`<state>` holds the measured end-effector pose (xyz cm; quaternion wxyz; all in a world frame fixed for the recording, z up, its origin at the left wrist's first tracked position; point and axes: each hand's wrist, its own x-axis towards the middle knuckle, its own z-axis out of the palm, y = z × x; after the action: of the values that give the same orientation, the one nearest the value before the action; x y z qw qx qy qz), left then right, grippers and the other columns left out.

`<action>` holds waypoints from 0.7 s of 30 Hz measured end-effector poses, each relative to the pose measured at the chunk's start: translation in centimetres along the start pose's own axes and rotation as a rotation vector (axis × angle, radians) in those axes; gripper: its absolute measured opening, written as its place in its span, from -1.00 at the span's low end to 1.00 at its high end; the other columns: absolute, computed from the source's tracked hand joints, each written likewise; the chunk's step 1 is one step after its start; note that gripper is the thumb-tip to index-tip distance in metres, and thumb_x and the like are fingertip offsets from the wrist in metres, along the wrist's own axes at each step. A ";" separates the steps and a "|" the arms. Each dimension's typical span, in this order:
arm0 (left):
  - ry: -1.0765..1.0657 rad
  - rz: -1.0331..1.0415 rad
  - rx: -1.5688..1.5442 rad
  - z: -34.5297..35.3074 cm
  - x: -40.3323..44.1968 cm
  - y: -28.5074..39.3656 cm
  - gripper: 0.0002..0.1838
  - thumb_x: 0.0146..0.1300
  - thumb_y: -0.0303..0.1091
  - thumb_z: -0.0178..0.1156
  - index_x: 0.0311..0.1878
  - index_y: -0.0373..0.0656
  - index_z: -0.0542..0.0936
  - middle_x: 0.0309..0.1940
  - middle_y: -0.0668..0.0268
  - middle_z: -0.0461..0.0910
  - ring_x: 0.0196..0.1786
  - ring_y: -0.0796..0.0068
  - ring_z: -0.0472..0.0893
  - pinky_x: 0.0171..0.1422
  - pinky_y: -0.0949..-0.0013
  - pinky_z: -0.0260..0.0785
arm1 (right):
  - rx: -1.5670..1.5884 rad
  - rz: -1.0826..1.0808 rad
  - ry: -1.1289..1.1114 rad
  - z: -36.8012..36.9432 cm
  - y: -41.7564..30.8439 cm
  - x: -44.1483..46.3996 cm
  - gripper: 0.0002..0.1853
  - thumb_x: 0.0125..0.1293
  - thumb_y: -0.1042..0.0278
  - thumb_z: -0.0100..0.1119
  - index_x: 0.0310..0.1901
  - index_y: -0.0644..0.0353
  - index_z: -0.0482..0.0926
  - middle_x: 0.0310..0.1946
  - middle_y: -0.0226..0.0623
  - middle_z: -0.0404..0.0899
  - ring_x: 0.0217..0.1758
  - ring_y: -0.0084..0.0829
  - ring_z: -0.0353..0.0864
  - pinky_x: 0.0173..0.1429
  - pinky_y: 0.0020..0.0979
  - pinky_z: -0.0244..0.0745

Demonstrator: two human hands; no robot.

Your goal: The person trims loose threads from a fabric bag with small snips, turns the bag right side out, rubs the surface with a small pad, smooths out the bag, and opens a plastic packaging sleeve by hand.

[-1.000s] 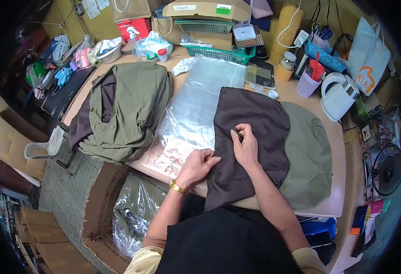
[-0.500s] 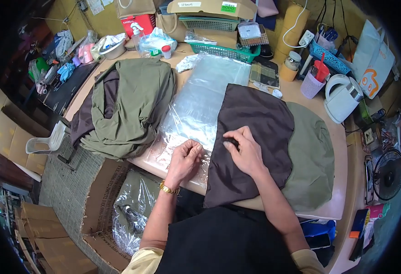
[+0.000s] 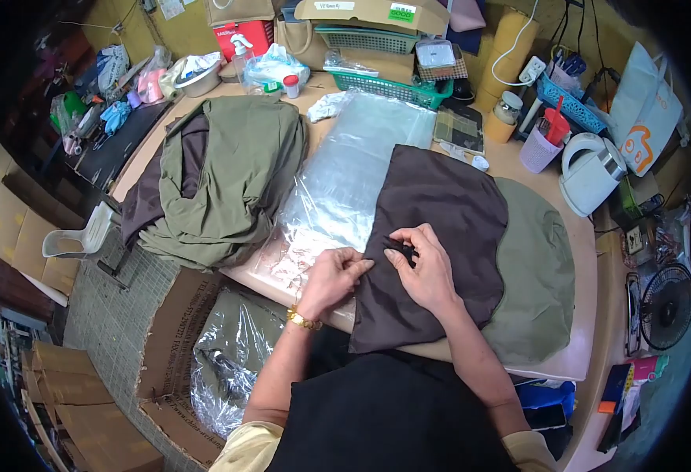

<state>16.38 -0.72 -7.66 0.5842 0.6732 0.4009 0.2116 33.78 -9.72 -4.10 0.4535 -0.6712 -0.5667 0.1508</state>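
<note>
A dark brown cloth piece lies flat in front of me, partly over an olive green cloth piece. My left hand is at the brown cloth's left edge, thumb and fingertips pinched on it. Over the middle of the brown cloth, my right hand is closed around a small black object, mostly hidden by the fingers. Its kind I cannot make out. Left of the brown cloth lie clear plastic bags, close to my left hand.
A pile of olive and brown cloth sits at the table's left. Below stands an open cardboard box with plastic-wrapped cloth. Green baskets line the back; a white kettle and a fan are on the right.
My left hand has moved right from over the plastic bags to the brown cloth's left edge and pinched it. The right hand has stayed nearly in place, with the black object now showing.
</note>
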 end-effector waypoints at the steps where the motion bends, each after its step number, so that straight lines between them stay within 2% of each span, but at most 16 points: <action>1: -0.016 -0.080 -0.076 -0.5 -0.3 0.6 -0.82 0.34 -0.36 0.34 -0.28 -0.31 0.66 -0.52 0.47 0.60 -0.47 0.75 0.55 -0.40 0.57 0.42 | 0.021 0.020 0.003 0.1 0.6 0.0 -0.77 0.30 0.42 0.33 -0.05 0.21 0.58 -0.20 -0.32 0.42 -0.13 -0.44 0.49 -0.10 -0.39 0.51; 2: -0.048 -0.085 -0.062 -1.1 -0.3 0.1 -0.81 0.34 -0.36 0.34 -0.29 -0.31 0.66 -0.53 0.46 0.60 -0.49 0.75 0.55 -0.42 0.57 0.42 | 0.037 0.042 0.043 0.6 2.0 0.1 -0.76 0.31 0.33 0.32 -0.05 0.21 0.59 -0.19 -0.25 0.49 -0.14 -0.28 0.59 -0.10 -0.30 0.50; 5: -0.088 -0.102 -0.012 -1.5 -0.7 0.2 -0.80 0.35 -0.35 0.34 -0.32 -0.30 0.65 -0.56 0.44 0.60 -0.52 0.74 0.56 -0.45 0.56 0.43 | 0.032 0.058 0.125 1.8 5.5 0.6 -0.77 0.33 0.32 0.30 -0.05 0.22 0.58 -0.19 -0.24 0.50 -0.15 -0.30 0.55 -0.06 -0.32 0.48; 9: -0.118 -0.100 0.126 -1.8 -0.7 0.0 -0.79 0.36 -0.35 0.33 -0.34 -0.30 0.65 -0.60 0.41 0.60 -0.56 0.71 0.56 -0.45 0.55 0.44 | -0.016 0.063 0.172 1.4 5.1 0.9 -0.78 0.35 0.32 0.29 -0.06 0.21 0.57 -0.20 -0.27 0.50 -0.17 -0.32 0.52 -0.03 -0.32 0.47; 13: -0.090 -0.087 0.096 -1.9 -0.6 -0.4 -0.79 0.36 -0.34 0.33 -0.34 -0.29 0.65 -0.58 0.42 0.60 -0.52 0.70 0.57 -0.43 0.55 0.45 | 0.015 0.088 0.208 1.3 5.8 1.2 -0.78 0.34 0.33 0.28 -0.05 0.21 0.57 -0.21 -0.28 0.51 -0.17 -0.32 0.52 -0.02 -0.31 0.47; 15: -0.001 -0.041 -0.130 -1.6 -0.1 -1.1 -0.79 0.38 -0.33 0.30 -0.29 -0.30 0.65 -0.52 0.41 0.63 -0.48 0.68 0.60 -0.38 0.55 0.49 | 0.025 0.084 0.213 1.1 5.4 1.3 -0.78 0.33 0.34 0.30 -0.06 0.21 0.58 -0.20 -0.28 0.51 -0.16 -0.32 0.54 -0.04 -0.32 0.47; 16: 0.000 -0.039 -0.129 -1.2 -0.2 -1.0 -0.79 0.38 -0.33 0.30 -0.29 -0.30 0.65 -0.52 0.41 0.63 -0.48 0.68 0.60 -0.38 0.55 0.49 | 0.035 0.078 0.216 0.9 4.9 1.4 -0.78 0.31 0.35 0.31 -0.07 0.20 0.59 -0.20 -0.28 0.52 -0.16 -0.32 0.55 -0.06 -0.32 0.48; 18: 0.044 -0.078 -0.575 -0.4 -0.3 -0.7 -0.82 0.42 -0.34 0.25 -0.20 -0.29 0.63 -0.43 0.35 0.66 -0.42 0.63 0.65 -0.31 0.56 0.55 | 0.008 0.074 0.152 -0.1 2.6 1.0 -0.80 0.28 0.40 0.33 -0.10 0.22 0.59 -0.18 -0.30 0.50 -0.14 -0.38 0.56 -0.08 -0.36 0.50; 19: 0.045 -0.074 -0.576 -0.1 -0.2 -0.8 -0.82 0.42 -0.34 0.25 -0.20 -0.29 0.63 -0.43 0.35 0.66 -0.42 0.63 0.65 -0.31 0.56 0.55 | -0.021 0.075 0.086 -0.7 1.0 0.6 -0.81 0.26 0.46 0.35 -0.12 0.23 0.60 -0.16 -0.32 0.49 -0.13 -0.43 0.56 -0.09 -0.40 0.52; 21: -0.048 -0.074 -0.991 0.2 -0.1 -1.3 -0.83 0.47 -0.35 0.20 -0.14 -0.29 0.61 -0.33 0.28 0.68 -0.37 0.59 0.69 -0.25 0.56 0.59 | -0.044 0.046 0.086 -1.2 -1.3 0.2 -0.78 0.19 0.47 0.41 -0.14 0.19 0.61 -0.19 -0.31 0.50 -0.13 -0.40 0.62 -0.15 -0.36 0.57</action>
<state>16.11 -0.98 -8.89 0.8501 0.3046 0.2624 0.3402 33.90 -10.10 -2.42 0.4592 -0.6995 -0.5343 0.1196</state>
